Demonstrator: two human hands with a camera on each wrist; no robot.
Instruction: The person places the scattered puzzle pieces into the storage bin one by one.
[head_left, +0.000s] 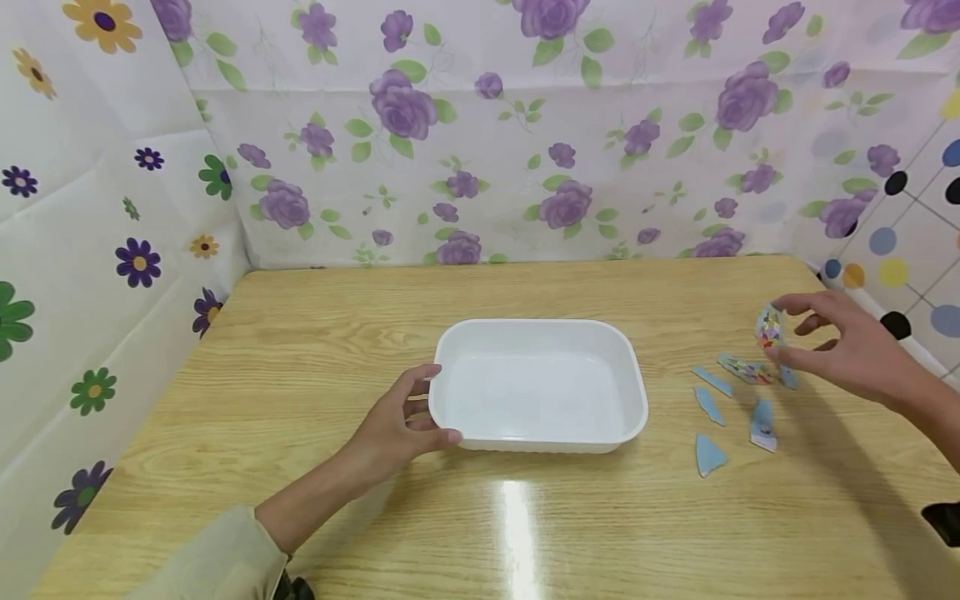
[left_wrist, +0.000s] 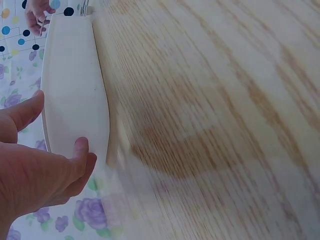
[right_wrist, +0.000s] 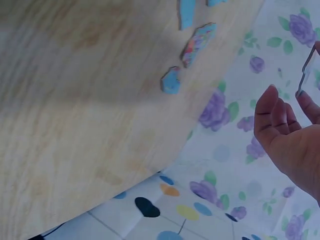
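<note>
A white rectangular basin (head_left: 536, 392) stands mid-table. My left hand (head_left: 401, 421) grips its left end, the thumb at the front corner and the fingers along the side; the left wrist view has the basin's outer wall (left_wrist: 75, 85) close by. Off to the right, my right hand (head_left: 847, 342) pinches a broken shard (head_left: 769, 327) with a colourful print between thumb and fingertip, held up above the table. Seen edge-on in the right wrist view, the held shard (right_wrist: 303, 75) is thin. Below it lie more light-blue broken pieces, including a colourful shard (head_left: 745, 369) and a triangular shard (head_left: 709, 455).
Other shards lie between basin and right hand: a narrow strip (head_left: 712, 381), a jagged sliver (head_left: 708, 405) and a larger piece (head_left: 763, 427). The wood-grain table (head_left: 315, 367) meets a flower-patterned back wall covering (head_left: 480, 150). A dotted covering (head_left: 907, 258) bounds the right side.
</note>
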